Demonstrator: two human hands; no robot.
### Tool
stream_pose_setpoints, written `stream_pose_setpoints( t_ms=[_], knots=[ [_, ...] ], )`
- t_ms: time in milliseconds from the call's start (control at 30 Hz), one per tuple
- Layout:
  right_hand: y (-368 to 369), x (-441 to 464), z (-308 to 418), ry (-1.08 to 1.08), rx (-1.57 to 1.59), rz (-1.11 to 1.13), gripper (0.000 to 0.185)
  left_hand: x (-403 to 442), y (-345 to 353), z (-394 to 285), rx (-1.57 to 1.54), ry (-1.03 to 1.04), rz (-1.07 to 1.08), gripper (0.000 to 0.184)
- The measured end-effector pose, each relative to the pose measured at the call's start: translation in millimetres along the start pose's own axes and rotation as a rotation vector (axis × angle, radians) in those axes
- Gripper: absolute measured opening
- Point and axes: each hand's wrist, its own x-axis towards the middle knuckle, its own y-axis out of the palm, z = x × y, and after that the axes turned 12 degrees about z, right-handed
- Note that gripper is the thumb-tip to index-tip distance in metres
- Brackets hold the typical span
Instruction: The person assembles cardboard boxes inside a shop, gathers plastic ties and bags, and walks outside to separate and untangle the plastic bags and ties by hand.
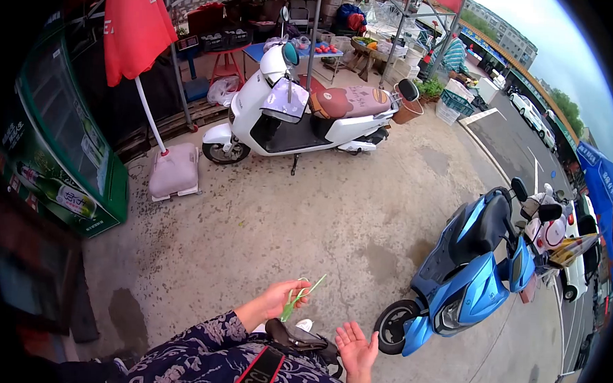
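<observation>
The left hand [285, 298] pinches a thin green strip [288, 310]; the right hand [357, 350], beside it, is spread palm up. A loosened pinch could drop the strip onto the ground [285, 218] below.

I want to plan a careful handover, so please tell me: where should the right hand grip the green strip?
Probably grip the green strip by its wider lower end, from the right: that end hangs free below the left hand, and the open right hand is on that side.

Green strip [288, 311]; navy sleeve [208, 335], pale floral print; blue scooter [476, 295].
</observation>
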Motion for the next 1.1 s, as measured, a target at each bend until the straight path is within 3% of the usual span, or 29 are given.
stream_pose_setpoints(
  t_ms=[167,367,467,567,733,867,1100],
  knots=[
    [64.8,170.9,122.7,0.163,-0.184,0.178,0.073,96.3,9.4,-77.0,0.037,0.183,-0.088,0.033],
    [114.5,372.4,199.9,0.264,-0.149,0.345,0.07,231.3,-24.6,-154.8,-0.134,0.345,-0.235,0.031],
    [136.9,462.4,236.5,0.224,-0.075,0.319,0.071,327.4,-20.5,-217.6,-0.194,0.256,-0.178,0.032],
    [147.4,515.0,290.7,0.203,-0.052,0.244,0.074,429.2,-0.8,-281.8,-0.005,0.163,-0.08,0.033],
    [124.8,591.5,411.9,-0.056,-0.061,0.147,0.073,609.5,55.6,-374.6,0.211,0.04,0.104,0.033],
    [81.8,651.8,500.2,-0.169,0.065,0.081,0.073,754.1,85.6,-396.7,0.281,-0.027,0.192,0.035],
    [60.4,786.5,687.6,0.026,0.073,0.09,0.075,948.9,154.6,-401.3,0.151,-0.066,0.106,0.037]
  ],
)
